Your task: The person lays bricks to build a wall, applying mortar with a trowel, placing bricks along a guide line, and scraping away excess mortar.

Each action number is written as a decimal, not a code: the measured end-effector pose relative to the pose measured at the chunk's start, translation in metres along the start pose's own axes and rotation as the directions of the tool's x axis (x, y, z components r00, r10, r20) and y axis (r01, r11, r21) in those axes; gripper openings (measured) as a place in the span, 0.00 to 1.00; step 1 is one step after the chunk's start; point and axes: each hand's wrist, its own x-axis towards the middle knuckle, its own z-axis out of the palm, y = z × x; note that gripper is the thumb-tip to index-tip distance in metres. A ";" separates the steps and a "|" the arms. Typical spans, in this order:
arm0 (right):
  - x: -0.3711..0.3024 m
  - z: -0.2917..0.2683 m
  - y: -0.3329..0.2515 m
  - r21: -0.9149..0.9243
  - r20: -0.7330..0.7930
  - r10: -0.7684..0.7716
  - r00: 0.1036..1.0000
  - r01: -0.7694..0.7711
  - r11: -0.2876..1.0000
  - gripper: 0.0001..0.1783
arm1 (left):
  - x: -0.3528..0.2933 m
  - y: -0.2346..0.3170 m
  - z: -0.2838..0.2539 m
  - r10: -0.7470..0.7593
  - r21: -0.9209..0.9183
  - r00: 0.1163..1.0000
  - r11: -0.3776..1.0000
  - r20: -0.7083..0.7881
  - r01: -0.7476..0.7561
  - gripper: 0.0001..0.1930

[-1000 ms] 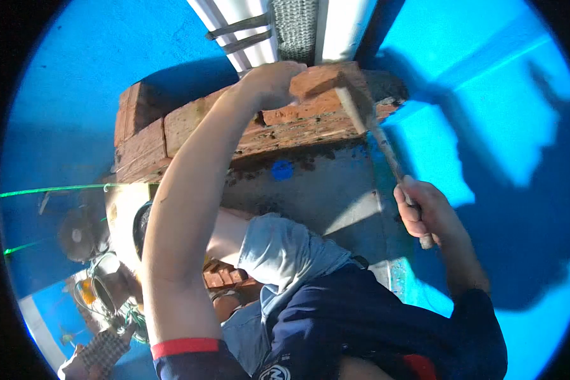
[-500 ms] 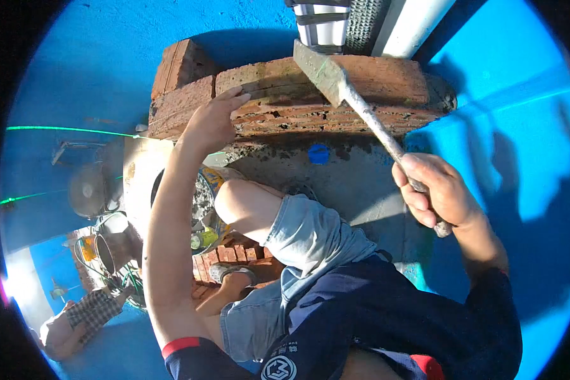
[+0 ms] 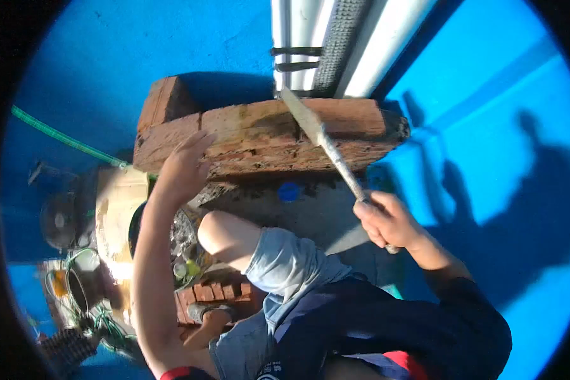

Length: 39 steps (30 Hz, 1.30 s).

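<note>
My right hand (image 3: 386, 218) grips the handle of a bricklaying trowel (image 3: 341, 158) with a narrow flat metal blade. The blade reaches over the low brick wall (image 3: 247, 133), near its middle; I cannot tell whether it touches the bricks. At the left part of the wall's near face is my left hand (image 3: 187, 166), slightly blurred, with fingers stretched out and nothing in them. Rough, mortar-stained red bricks make up the wall. One more brick (image 3: 160, 103) sits on its left end, standing higher than the others.
White pipes (image 3: 386, 47) and a grey mesh-like pipe (image 3: 339, 44) rise behind the wall, beside blue walls. Below my left forearm is a bucket of mortar (image 3: 185, 234). Loose bricks (image 3: 215, 291) lie by my foot. A green line (image 3: 69, 136) crosses at left, above tangled hoses (image 3: 104, 329).
The view has shifted, so the wall now appears lower and farther left. My left hand has drawn back from the wall's top edge. The trowel stays in my right hand, over the wall.
</note>
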 end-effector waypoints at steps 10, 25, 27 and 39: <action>0.000 0.014 0.123 -0.492 -0.180 -0.017 0.983 -0.075 0.867 0.22 | -0.287 0.012 -0.187 -0.649 0.050 0.605 0.661 -0.461 0.748 0.16; 0.086 0.148 0.029 -0.120 0.556 -0.066 0.828 0.159 0.980 0.19 | -0.652 0.323 0.156 -0.413 -0.880 -0.823 -0.095 -0.390 0.465 0.05; 0.088 0.165 0.032 -0.139 0.605 0.038 0.795 0.058 0.989 0.18 | -0.634 0.340 0.204 -0.461 -0.903 -0.853 -0.211 -0.245 0.374 0.06; 0.060 0.218 0.028 -0.273 0.499 0.113 0.859 0.032 0.961 0.12 | -0.599 0.213 0.354 -0.914 -0.893 -0.397 -0.245 0.083 0.378 0.20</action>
